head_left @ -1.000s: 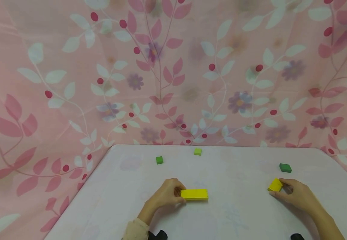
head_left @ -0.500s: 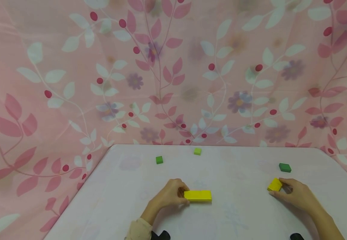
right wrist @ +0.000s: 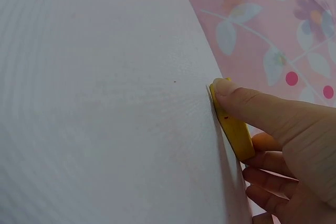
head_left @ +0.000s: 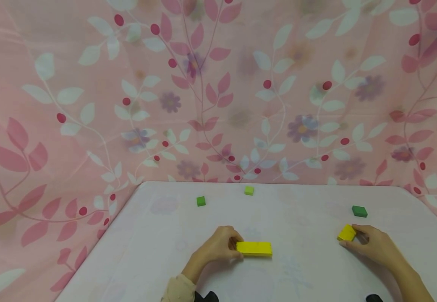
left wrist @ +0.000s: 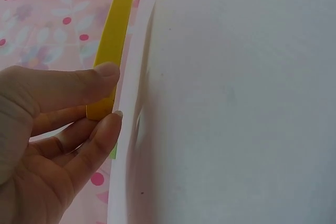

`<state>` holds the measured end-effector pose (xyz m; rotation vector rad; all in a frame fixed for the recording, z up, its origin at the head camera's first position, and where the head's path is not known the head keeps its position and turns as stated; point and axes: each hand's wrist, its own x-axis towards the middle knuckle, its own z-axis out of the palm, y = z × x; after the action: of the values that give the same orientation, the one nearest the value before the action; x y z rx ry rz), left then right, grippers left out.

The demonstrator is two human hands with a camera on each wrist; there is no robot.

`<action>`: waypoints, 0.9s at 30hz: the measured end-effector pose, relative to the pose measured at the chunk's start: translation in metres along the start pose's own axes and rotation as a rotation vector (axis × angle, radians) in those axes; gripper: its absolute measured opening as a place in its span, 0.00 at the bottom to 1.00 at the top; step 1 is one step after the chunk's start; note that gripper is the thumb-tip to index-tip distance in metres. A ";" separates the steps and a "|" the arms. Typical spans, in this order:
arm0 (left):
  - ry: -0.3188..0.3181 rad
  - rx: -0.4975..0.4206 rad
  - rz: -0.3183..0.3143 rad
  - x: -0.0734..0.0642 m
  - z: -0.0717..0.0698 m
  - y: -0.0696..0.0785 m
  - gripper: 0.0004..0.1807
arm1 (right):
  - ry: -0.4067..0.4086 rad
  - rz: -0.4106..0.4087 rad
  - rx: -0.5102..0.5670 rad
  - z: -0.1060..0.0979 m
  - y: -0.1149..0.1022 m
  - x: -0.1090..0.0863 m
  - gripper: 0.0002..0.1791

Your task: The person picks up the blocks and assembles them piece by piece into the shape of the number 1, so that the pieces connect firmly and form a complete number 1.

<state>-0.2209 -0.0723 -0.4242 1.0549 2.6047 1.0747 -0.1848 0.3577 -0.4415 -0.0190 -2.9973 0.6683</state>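
Observation:
My left hand (head_left: 218, 245) pinches the left end of a long yellow block (head_left: 255, 248) between thumb and fingers. The block lies crosswise near the middle of the white table. In the left wrist view, the thumb is on one side of the long block (left wrist: 114, 30) and fingers are on the other. Over to the right, my right hand (head_left: 378, 244) holds a shorter yellow block (head_left: 346, 233), which sits at an angle on the tabletop. The right wrist view shows the thumb on one end of that shorter block (right wrist: 236, 132), with fingers at its other end.
Behind the right hand lies a dark green block (head_left: 359, 211). A green block (head_left: 201, 201) and a light green block (head_left: 249, 191) sit toward the back of the white table (head_left: 297, 209). A pink floral cloth (head_left: 218, 105) hangs behind. Black objects show at the bottom edge.
My left hand has shifted to the right and slightly nearer, carrying the long yellow block along. The right hand and its block stay in place.

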 end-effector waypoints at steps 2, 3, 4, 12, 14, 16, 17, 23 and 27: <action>-0.003 -0.002 -0.003 0.001 0.001 0.001 0.16 | 0.000 0.002 0.000 0.000 0.000 0.000 0.47; -0.004 -0.003 -0.005 0.001 0.001 0.001 0.16 | -0.001 0.004 0.001 0.000 0.000 0.001 0.47; -0.006 -0.003 -0.008 0.001 0.001 0.001 0.16 | -0.002 0.005 0.001 0.000 0.000 0.001 0.47; -0.017 -0.005 -0.011 0.004 0.004 0.003 0.16 | -0.016 0.015 0.010 0.000 0.000 0.000 0.48; -0.018 -0.005 -0.010 0.005 0.005 0.003 0.16 | -0.017 0.017 0.012 0.001 0.000 0.000 0.48; -0.019 -0.003 -0.003 0.005 0.006 0.003 0.16 | -0.019 0.015 0.013 0.000 0.001 0.000 0.48; -0.019 -0.001 0.000 0.006 0.006 0.003 0.16 | -0.017 0.013 0.015 0.000 0.001 0.000 0.48; -0.024 0.002 0.013 0.006 0.008 0.003 0.16 | -0.016 0.012 0.018 0.001 0.001 0.001 0.48; -0.032 0.002 0.013 0.006 0.009 0.003 0.16 | -0.015 0.012 0.017 0.002 0.002 0.001 0.49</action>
<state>-0.2205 -0.0613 -0.4280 1.0825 2.5778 1.0489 -0.1854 0.3592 -0.4440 -0.0318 -3.0080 0.6987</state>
